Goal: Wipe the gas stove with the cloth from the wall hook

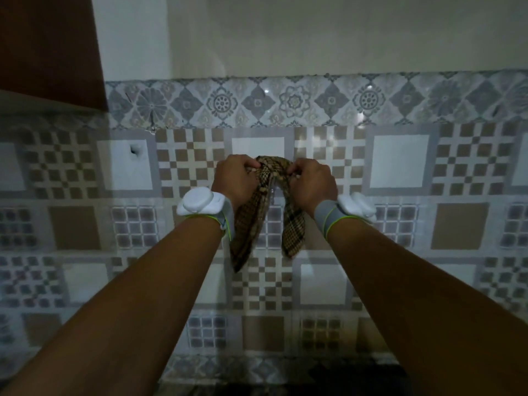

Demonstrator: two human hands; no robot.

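**Cloth held by both hands at the tiled wall**

Location: the checked brown and cream cloth is against the tiled wall, at the level of a row of white-square and checker-pattern tiles. Its top is bunched into a hump between the two hands. Two tails hang down from there. The left tail runs behind the left wrist and hangs lower; the right tail is shorter and ends just beside the right forearm. Whatever the cloth hangs from is hidden behind the bunched fold.

Left hand: back of the hand to the camera, fingers curled and pinching the left side of the bunched top.

Right hand: likewise turned away, with the fingers curled in and gripping the right side of the bunch. The two hands are near each other, with only the cloth hump between them.

Both forearms reach up from the lower corners of the view. Each wrist carries a grey band with a white device, left and right.

Surroundings: a floral border strip runs above the patterned tiles, with plain pale wall above that. A brown cabinet fills the upper left corner. One white tile to the left has a small dark hole. Lighting is dim.
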